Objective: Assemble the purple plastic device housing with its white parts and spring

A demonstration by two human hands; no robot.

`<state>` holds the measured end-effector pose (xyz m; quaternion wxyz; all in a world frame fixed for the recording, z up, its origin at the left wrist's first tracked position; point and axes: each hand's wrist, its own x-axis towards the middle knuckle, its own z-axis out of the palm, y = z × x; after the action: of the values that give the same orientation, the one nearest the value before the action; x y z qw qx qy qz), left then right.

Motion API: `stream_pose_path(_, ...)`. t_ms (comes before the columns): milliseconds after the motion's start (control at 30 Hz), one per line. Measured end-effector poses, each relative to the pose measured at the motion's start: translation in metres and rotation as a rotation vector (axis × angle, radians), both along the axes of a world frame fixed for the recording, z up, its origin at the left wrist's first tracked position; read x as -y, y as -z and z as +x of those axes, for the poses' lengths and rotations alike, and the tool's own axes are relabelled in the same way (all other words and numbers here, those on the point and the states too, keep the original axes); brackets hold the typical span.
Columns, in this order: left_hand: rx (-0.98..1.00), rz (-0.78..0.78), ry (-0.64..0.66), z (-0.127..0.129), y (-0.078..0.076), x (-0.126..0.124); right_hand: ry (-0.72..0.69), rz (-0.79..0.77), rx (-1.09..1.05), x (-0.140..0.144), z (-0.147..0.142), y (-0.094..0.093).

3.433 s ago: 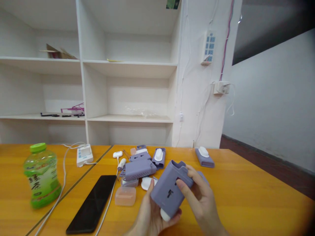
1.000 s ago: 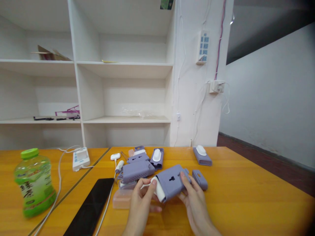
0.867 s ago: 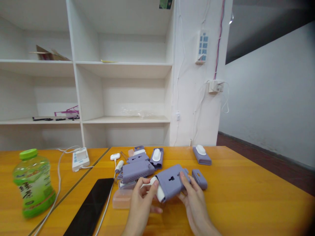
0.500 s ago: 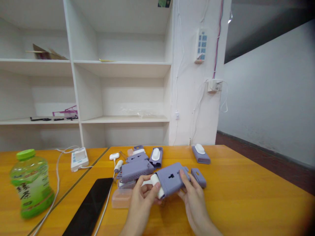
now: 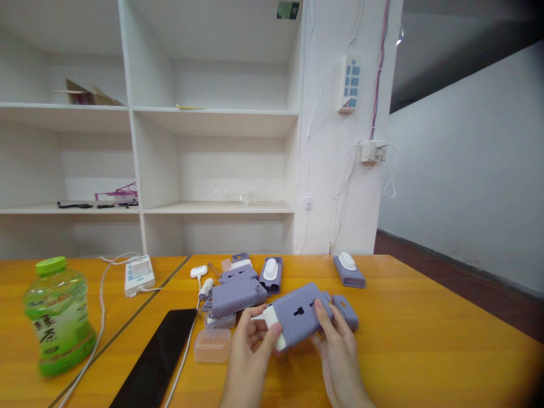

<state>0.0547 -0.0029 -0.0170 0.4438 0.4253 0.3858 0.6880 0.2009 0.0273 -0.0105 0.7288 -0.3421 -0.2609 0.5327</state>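
Note:
My left hand point(image 5: 255, 351) pinches a white plastic piece point(image 5: 274, 326) at the open left end of a purple plastic case point(image 5: 300, 314). The case is box-shaped and has dark cut-out slots in its upper face. My right hand point(image 5: 338, 345) grips the case's right end, thumb on top, with its other fingers partly hidden below. Just beyond that hand lies a separate purple end piece point(image 5: 345, 311) with a small slot. Several similar purple cases point(image 5: 236, 296) are piled left of my hands. Near them is a clear pinkish plastic box point(image 5: 212, 345).
A black tablet-like slab point(image 5: 159, 357) and a white cable lie to the left. Beyond them stand a green-capped bottle point(image 5: 59, 323) and a white power strip point(image 5: 139, 276). Purple cases with white tops sit at the back point(image 5: 271, 275) and back right point(image 5: 349, 270). White shelves point(image 5: 216, 113) rise behind the table.
The white piece sits a little differently at the case's end, showing a flatter face and a thin tab. Both hands keep their hold. The whole view has shifted slightly.

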Motion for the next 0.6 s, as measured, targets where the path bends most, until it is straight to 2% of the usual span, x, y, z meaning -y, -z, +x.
stream_pose_path(133,-0.001,0.037,-0.043,0.002,-0.001,0.002,-0.003,-0.004,-0.026,-0.001,0.001,0.001)
stream_pose_path(333,-0.115,0.057,-0.038,0.006,-0.001,0.006,-0.048,-0.013,-0.065,-0.003,0.001,0.003)
stream_pose_path(533,-0.126,0.034,-0.165,0.014,-0.007,0.008,-0.101,-0.049,-0.101,0.000,0.000,0.003)
stream_pose_path(600,-0.128,0.029,-0.169,0.016,-0.009,0.010,-0.103,-0.065,-0.111,0.000,-0.001,0.004)
